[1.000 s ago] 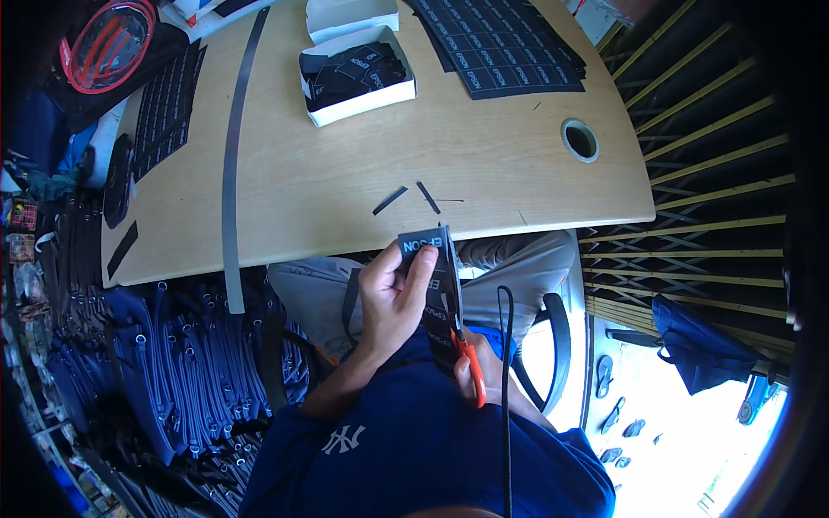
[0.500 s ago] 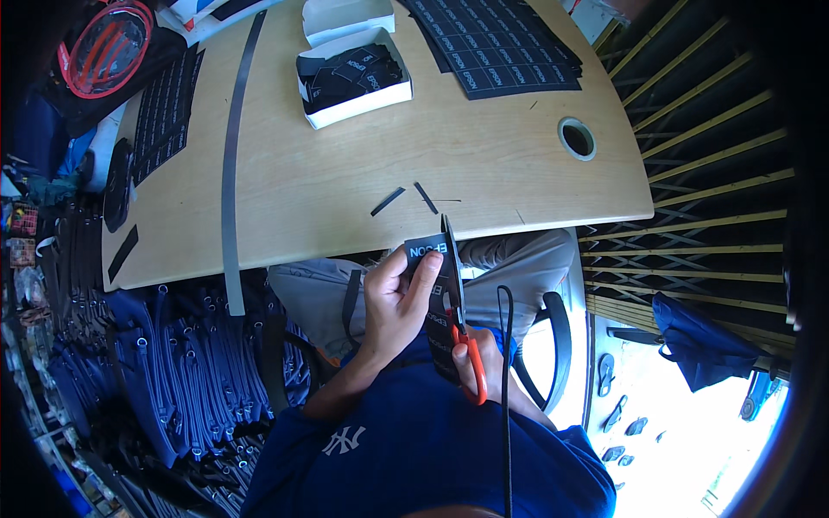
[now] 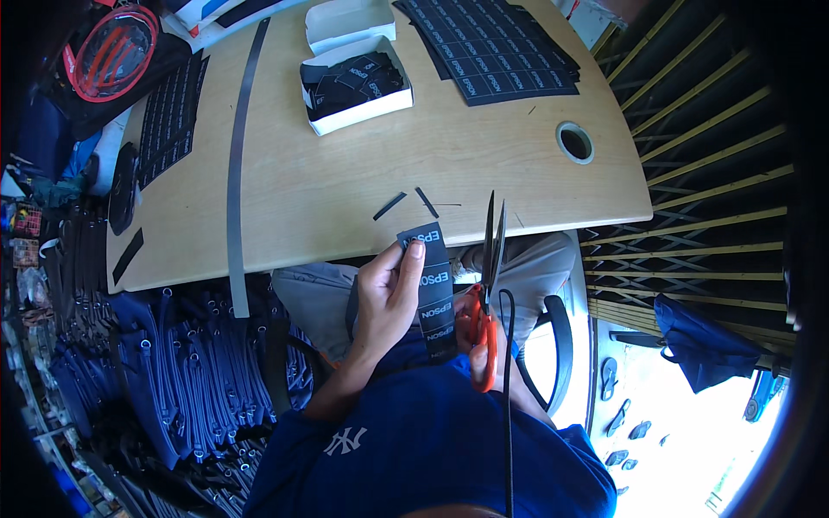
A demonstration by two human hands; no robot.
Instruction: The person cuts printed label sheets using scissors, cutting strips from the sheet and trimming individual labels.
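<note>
My left hand (image 3: 386, 292) holds a black strip of printed labels (image 3: 434, 289) upright just below the near edge of the wooden table (image 3: 345, 181). My right hand (image 3: 477, 332), mostly hidden behind the strip, grips orange-handled scissors (image 3: 489, 285). Their blades are nearly closed and point up beside the strip's right edge, with the tips over the table edge. Two thin black offcuts (image 3: 406, 204) lie on the table just above my hands.
A white box (image 3: 356, 84) filled with cut black labels sits at the table's far middle, beside an open white lid (image 3: 350, 19). Black label sheets (image 3: 492, 47) lie at the far right. A long metal ruler (image 3: 235, 164) runs down the left. A round cable hole (image 3: 575, 142) sits right.
The scissors have shifted to the right of the strip and their blades have come nearly together. The strip now shows longer in my left hand.
</note>
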